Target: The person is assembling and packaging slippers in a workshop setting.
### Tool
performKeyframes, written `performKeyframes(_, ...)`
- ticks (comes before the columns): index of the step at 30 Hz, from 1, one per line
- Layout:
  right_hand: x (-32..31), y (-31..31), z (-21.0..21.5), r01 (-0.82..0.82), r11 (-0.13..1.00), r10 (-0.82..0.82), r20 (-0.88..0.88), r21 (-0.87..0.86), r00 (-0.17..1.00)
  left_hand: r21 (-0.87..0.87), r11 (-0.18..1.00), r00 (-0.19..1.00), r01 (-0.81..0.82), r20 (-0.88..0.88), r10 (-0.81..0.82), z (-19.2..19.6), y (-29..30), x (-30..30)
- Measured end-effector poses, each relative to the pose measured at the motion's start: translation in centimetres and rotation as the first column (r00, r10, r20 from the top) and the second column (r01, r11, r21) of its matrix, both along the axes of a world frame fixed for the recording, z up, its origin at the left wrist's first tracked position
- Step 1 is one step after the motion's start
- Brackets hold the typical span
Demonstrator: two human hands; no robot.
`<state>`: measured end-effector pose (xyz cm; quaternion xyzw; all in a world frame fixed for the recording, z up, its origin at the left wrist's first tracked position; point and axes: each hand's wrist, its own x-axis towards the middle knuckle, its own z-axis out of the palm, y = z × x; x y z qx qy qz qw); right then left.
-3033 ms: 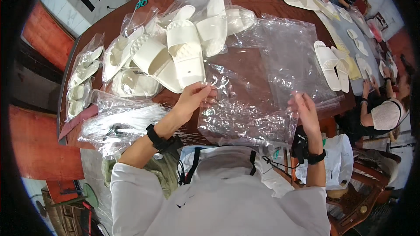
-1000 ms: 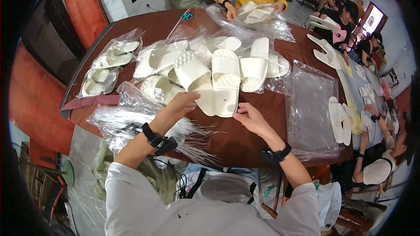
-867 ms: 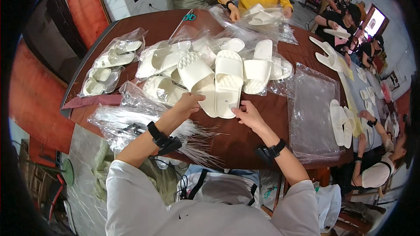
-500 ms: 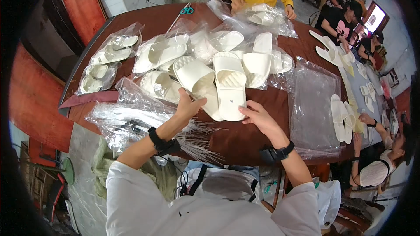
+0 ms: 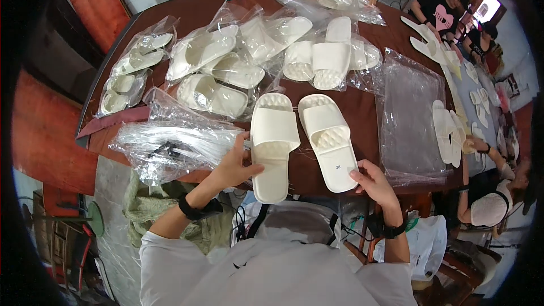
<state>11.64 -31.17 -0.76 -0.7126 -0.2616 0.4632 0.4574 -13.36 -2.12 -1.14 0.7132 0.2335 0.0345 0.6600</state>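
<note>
Slipper [image 5: 273,148] in left hand [image 5: 231,165]

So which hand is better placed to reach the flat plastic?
Probably the right hand: it is nearer the plastic, though holding a slipper. The left hand, holding the other slipper, is farther away.

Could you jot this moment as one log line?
left hand: holds white slipper | right hand: holds second slipper | nearby: bagged slippers, clear bags, brown table
</note>
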Motion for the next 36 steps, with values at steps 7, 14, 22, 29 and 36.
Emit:
performKeyframes(7, -3.5, 0.8, 1.7, 0.072, 0.991, -0.131, 0.79, 0.11, 0.599, 0.392, 0.919, 0.998, -0.039, -0.032, 0.056, -0.2, -1.4, -0.2)
performKeyframes(14, -7.6, 7.8, 1.3, -0.133, 0.99, 0.047, 0.784, 0.045, 0.619, 0.354, 0.933, 0.997, -0.059, -0.034, 0.075, 1.2, -3.0, 0.0)
performKeyframes(22, -8.1, 10.3, -1.5, -0.059, 0.99, -0.08, 0.864, 0.126, 0.497, 0.623, 0.781, 0.994, 0.048, -0.103, 0.021, 4.8, -2.8, -0.4)
performKeyframes(29, -9.0, 11.0, -1.3, -0.038, 0.968, -0.192, 0.83, 0.248, 0.523, 0.8, 0.589, 0.993, -0.117, 0.104, 0.056, 5.4, 1.4, 5.3)
performKeyframes(36, -9.8, 12.6, -1.0, -0.019, 0.951, -0.24, 0.778, 0.308, 0.581, 0.8, 0.593, 0.995, 0.093, -0.048, -0.091, 2.1, 4.5, 11.0)
